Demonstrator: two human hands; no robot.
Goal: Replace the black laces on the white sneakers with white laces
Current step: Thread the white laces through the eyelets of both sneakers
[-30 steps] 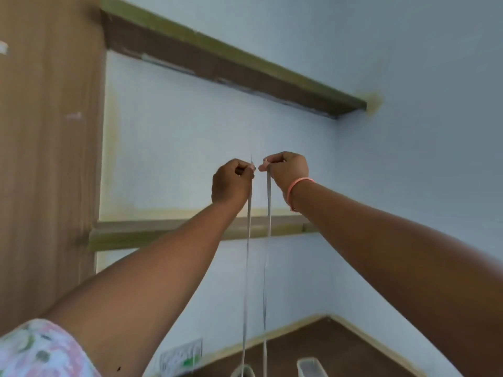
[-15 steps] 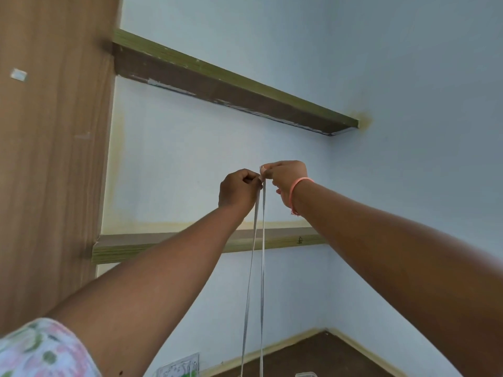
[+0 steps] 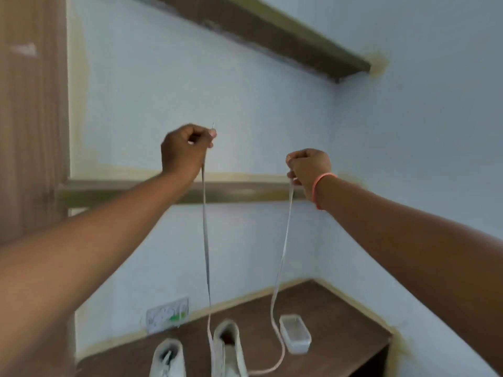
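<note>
Two white sneakers stand on a dark wooden table [image 3: 340, 317] at the bottom: the left sneaker [image 3: 167, 359] and the right sneaker [image 3: 228, 349]. A white lace [image 3: 206, 240] runs up from the right sneaker in two strands. My left hand [image 3: 185, 151] pinches one strand's end high up in front of the wall. My right hand [image 3: 309, 170], with an orange band at the wrist, pinches the other strand, which hangs slack and loops on the table. No black laces are visible.
A small clear plastic box [image 3: 294, 333] sits on the table right of the sneakers. A wall socket [image 3: 167, 314] is behind them. Two wooden shelves [image 3: 245, 189] cross the blue wall, and a wooden panel [image 3: 30, 104] stands at the left.
My hands, close together before, have moved apart; the right hand dropped lower and to the right, so the two strands spread. The view tilted down, showing the sneakers and table.
</note>
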